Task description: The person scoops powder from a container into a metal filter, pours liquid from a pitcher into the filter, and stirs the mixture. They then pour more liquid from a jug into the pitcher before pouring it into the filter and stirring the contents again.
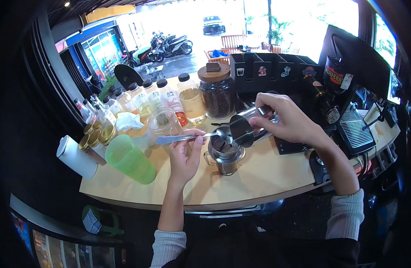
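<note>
My left hand [185,156] is closed on the handle of a metal spoon [168,138]. The spoon's bowl reaches over a metal drip coffee filter [226,157], at the mouth of a small dark cup. My right hand [286,117] grips this dark cup [241,129], tilted to the left above the filter. Dark coffee grounds [222,145] lie inside the filter. It sits on a clear glass mug [228,169] with a handle on each side. How much the dark cup contains is hidden.
To the left stand a green tumbler [129,161], a white cylinder [76,157], gold-lidded jars and several black-capped bottles. Behind is a wood-lidded jar of coffee beans [217,96]. A black scale [288,145] and an espresso machine [355,129] are on the right.
</note>
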A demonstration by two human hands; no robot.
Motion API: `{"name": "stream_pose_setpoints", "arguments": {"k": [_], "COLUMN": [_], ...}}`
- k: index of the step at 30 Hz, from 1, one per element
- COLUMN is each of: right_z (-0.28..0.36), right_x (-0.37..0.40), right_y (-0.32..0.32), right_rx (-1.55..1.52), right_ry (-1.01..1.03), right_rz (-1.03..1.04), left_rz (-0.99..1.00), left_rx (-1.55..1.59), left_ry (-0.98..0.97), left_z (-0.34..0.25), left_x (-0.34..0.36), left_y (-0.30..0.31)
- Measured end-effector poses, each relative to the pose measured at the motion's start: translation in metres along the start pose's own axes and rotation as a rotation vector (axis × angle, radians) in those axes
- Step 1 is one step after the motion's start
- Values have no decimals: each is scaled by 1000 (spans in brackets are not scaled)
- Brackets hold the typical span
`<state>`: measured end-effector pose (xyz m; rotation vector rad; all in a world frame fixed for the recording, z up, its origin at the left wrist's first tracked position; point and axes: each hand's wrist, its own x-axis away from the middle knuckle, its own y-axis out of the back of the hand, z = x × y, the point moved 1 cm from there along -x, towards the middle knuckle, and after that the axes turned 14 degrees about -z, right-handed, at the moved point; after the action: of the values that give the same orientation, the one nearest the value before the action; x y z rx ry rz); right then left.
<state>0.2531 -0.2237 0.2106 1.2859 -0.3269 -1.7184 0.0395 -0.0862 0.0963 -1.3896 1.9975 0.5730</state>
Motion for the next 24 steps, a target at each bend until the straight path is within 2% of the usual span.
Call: {"name": "stream_pose_setpoints", "arguments": {"k": [3,5,9,11,12,14,20,24], "right_z": [-17,-32,-95,-113,-103,-123,-160,-168], "right_x": [15,28,64,82,86,103,132,140], "right_y": [1,-2,-27,-42,-45,-65,-108,-124], "right_rx": [-96,-375,-439,-565,-577,-636,-795,-790], "right_ry": [-83,-305,-366,-482,-588,-618,-703,-659], "right_rz": [-78,-199,-334,-418,-433,-460,-556,-607], "left_rz": [-94,-105,-112,-102,-103,-100,-94,-85], "left_rx": [13,-67,-70,-94,-100,-199,-236,-246], "left_ry": [-25,-77,-97,-146,-143,-207,-269,-293], "left_z": [-1,-3,-1,-1,-2,-5,-15,-17], "left_x": [-2,-3,-6,-8,-8,-9,-10,-13], "left_y": [-5,-5,-7,-8,-8,-9,-12,-13]}}
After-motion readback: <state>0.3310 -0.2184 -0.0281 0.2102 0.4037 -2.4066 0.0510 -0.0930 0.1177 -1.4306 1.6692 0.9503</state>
